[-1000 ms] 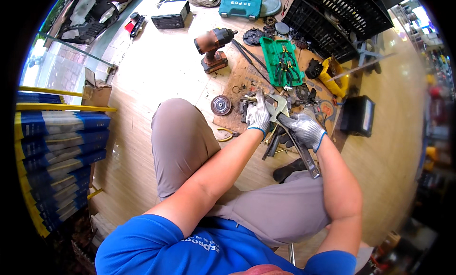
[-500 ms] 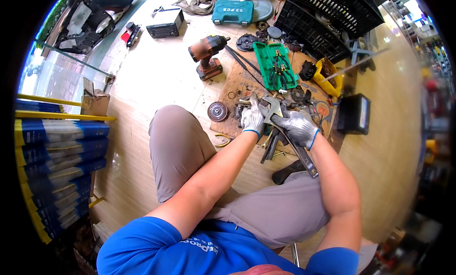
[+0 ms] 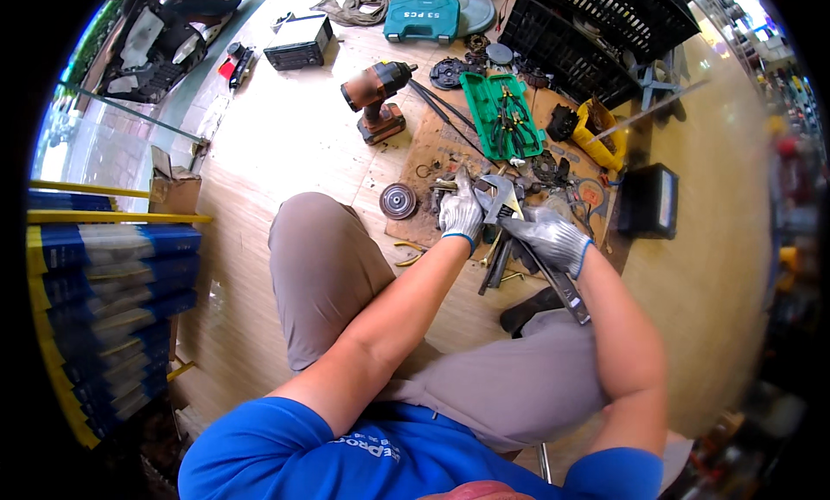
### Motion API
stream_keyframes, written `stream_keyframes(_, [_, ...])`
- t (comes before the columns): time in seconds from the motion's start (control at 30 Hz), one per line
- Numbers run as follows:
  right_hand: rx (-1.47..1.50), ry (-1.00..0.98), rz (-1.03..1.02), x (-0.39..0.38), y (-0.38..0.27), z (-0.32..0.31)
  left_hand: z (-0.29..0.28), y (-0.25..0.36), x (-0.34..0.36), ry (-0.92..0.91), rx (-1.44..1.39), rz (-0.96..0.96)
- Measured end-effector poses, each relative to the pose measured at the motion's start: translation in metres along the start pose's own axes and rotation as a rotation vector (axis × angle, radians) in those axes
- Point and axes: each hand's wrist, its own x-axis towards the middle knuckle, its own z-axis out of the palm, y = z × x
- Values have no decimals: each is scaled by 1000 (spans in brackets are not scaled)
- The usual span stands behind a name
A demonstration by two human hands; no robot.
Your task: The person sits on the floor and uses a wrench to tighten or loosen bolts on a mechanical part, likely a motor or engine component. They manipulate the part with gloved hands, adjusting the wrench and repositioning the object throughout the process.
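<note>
A big adjustable wrench [image 3: 566,291] slants across the work area, its jaw [image 3: 496,194] at the upper left and its handle end over my right leg. My right hand [image 3: 553,235], in a white-and-grey work glove, grips it just below the head. My left hand [image 3: 460,211], gloved the same way, is closed beside the jaw, around or against a small metal part [image 3: 444,186]. Its fingers hide most of that part. Loose dark metal parts and tools lie under and around both hands on a dirty cardboard sheet [image 3: 417,159].
Beyond my hands lie an open green plier case [image 3: 503,120] and a yellow container [image 3: 603,135]. A cordless impact wrench [image 3: 377,101] stands at the left, with a round pulley [image 3: 399,201] nearer. On the right is a black box [image 3: 648,203]; black crates [image 3: 566,50] stand behind.
My right hand and the wrench handle have shifted slightly right, and the handle has swung a little. My left hand stays in nearly the same place.
</note>
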Motion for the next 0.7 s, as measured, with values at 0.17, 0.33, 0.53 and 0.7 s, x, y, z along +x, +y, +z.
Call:
stream_keyframes(0.17, [83, -116, 17, -22, 36, -13, -14, 10, -9, -48, 9, -65])
stream_keyframes(0.33, [176, -187, 128, -51, 71, -25, -21, 23, -22, 42, 21, -64])
stream_keyframes(0.53, [354, -89, 206, -57, 74, 11, 15, 1, 0, 136, 124, 164])
stream_keyframes(0.7, [360, -5, 210, -59, 64, 34, -13, 20, -6, 160, 102, 209])
